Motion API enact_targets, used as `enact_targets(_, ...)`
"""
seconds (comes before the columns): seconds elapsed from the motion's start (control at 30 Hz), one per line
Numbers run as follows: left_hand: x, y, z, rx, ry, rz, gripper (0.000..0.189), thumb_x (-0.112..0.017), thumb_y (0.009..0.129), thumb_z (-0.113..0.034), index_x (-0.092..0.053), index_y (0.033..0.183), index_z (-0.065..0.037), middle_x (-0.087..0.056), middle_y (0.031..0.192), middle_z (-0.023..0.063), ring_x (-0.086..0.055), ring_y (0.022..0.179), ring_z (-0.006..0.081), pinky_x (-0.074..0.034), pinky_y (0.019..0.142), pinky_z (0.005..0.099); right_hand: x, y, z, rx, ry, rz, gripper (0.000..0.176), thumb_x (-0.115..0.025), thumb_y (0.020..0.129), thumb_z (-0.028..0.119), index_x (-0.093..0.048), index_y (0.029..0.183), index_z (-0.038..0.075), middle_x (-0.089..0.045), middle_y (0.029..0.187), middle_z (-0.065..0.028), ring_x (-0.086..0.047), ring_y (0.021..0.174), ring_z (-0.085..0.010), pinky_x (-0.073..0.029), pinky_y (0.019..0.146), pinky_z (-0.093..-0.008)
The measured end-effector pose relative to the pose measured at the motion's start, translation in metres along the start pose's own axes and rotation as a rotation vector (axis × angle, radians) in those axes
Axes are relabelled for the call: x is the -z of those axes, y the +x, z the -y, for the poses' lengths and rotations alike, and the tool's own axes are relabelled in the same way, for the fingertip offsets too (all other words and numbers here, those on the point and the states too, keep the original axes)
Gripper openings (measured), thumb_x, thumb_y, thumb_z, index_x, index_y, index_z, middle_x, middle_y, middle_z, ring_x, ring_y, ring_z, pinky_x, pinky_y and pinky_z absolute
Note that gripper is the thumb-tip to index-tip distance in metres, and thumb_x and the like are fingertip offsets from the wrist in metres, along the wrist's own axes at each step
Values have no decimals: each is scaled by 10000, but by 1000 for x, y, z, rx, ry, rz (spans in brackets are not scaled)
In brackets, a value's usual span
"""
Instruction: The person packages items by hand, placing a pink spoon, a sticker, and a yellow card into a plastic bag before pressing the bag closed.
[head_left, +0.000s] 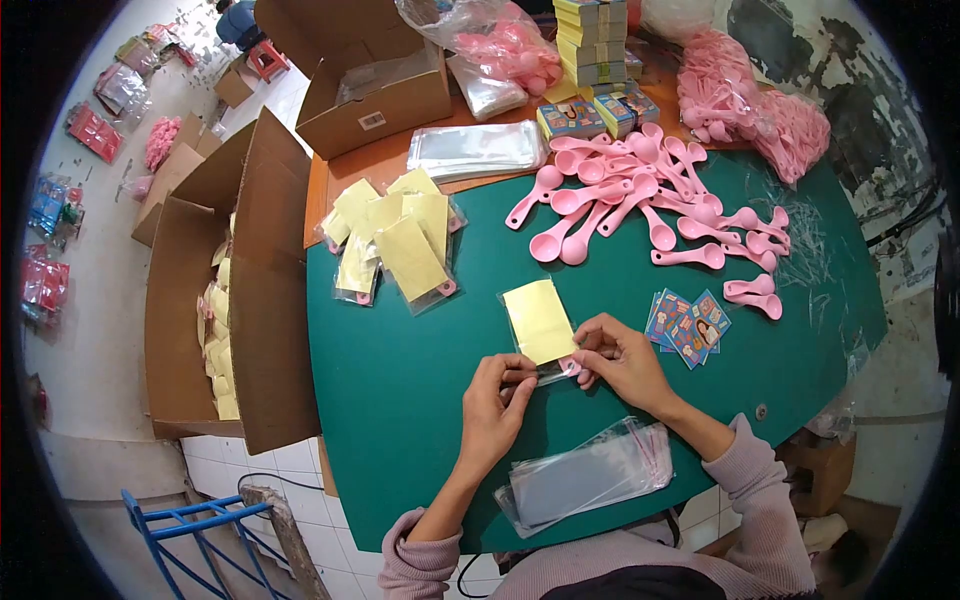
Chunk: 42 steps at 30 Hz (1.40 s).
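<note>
A clear plastic packet with a yellow card [540, 322] and a pink spoon end [570, 366] inside lies on the green table between my hands. My left hand [497, 398] pinches its lower left edge, fingers closed. At its lower right corner, beside the pink end, my right hand [622, 362] has its fingers closed on the packet. Flat empty clear bags [585, 475] lie in front of me. Blue printed cards [690, 328] rest to the right of my right hand. Pink spoons [625, 195] are heaped further back. Packets with yellow cards [412, 258] form a pile at the back left.
An open cardboard box [275, 290] of packets stands left of the green table [400, 430]. Another box [375, 115], stacked cards [590, 45], clear bags [477, 150] and bagged pink spoons [745, 100] stand behind. A blue metal frame [200, 520] is at lower left; a person [237, 25] sits far back.
</note>
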<state>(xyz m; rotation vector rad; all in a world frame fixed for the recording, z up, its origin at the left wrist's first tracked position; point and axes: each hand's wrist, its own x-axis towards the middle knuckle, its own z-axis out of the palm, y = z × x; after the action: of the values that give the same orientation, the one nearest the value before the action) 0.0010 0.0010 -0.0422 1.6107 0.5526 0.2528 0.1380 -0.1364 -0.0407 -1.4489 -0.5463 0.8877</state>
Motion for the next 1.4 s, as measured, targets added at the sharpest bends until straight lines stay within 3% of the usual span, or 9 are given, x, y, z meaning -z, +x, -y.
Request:
enact_targets(0.27, 13, 15, -9, -53, -57, -13, 458, -582, 815, 13, -444, 1250, -28, -521, 1136, 61, -530, 904, 110, -455, 816, 244, 30, -9, 30, 87, -162, -76, 133, -532, 862, 58, -549, 957, -34, -621, 797, -96, -610, 684, -132, -511, 627, -244)
enact_targets(0.37, 40, 38, -27, -171, -36, -104, 481, -588, 813, -4, -439, 1270, -36, -502, 1202, 96, -529, 944, 130, -445, 840, 247, 97, -35, 107, 216, -598, 189, 80, -549, 815, 15, -597, 838, -44, -629, 764, -104, -626, 692, -162, -506, 642, -249)
enact_targets(0.47, 79, 67, -30, -179, -21, -161, 476, -595, 813, -37, -443, 1263, -25, -507, 1203, 110, -517, 1013, 169, -442, 860, 281, 217, -47, 126, 349, -277, 194, 216, -669, 715, 167, -624, 800, -26, -633, 784, -130, -627, 758, -162, -511, 676, -285)
enact_targets(0.57, 87, 75, -30, -234, 401, -427, 435, -596, 814, -82, -477, 1231, -41, -536, 1171, 134, -545, 993, 239, -436, 848, 325, 318, -32, 114, 124, -1426, -914, 208, -610, 767, 189, -636, 863, 6, -630, 880, -203, -618, 847, -325, -482, 719, -387)
enact_targets(0.67, 53, 31, -57, -503, 608, -279, 337, -604, 806, -111, -538, 1129, -40, -553, 1125, 141, -548, 1003, 276, -440, 821, 347, 302, -24, 113, 65, -1902, -1505, 216, -596, 774, 199, -642, 914, 41, -616, 909, -224, -596, 878, -373, -466, 726, -401)
enact_targets(0.8, -28, -20, -48, -365, 626, 307, 250, -661, 747, -136, -562, 953, -34, -539, 859, 143, -560, 848, 303, -466, 718, 360, 215, 49, 103, 380, -1384, -767, 188, -609, 728, 124, -644, 892, 40, -623, 935, -126, -592, 863, -278, -452, 780, -365)
enact_targets(0.93, -55, -29, -38, -390, 871, 332, 302, -672, 735, -150, -533, 975, -30, -515, 845, 141, -558, 830, 293, -465, 669, 373, 130, 122, 64, 756, -1100, -303, 149, -560, 731, 117, -631, 849, 59, -598, 852, -121, -568, 866, -304, -451, 725, -408)
enact_targets(1.13, -43, -23, -32, -311, 603, 570, 378, -681, 732, -168, -497, 1035, -36, -521, 861, 126, -574, 743, 279, -466, 625, 366, 109, 146, 46, 662, -1372, -308, 98, -565, 700, 40, -582, 792, 12, -574, 873, -161, -558, 884, -336, -445, 736, -435)
enact_targets(1.4, -28, -14, -19, -205, 273, 554, 318, -717, 702, -113, -558, 968, -40, -542, 758, 74, -578, 663, 166, -470, 601, 283, 83, 37, 73, 586, -839, -102, 131, -563, 816, 93, -607, 911, 15, -519, 865, -101, -503, 850, -244, -406, 762, -329)
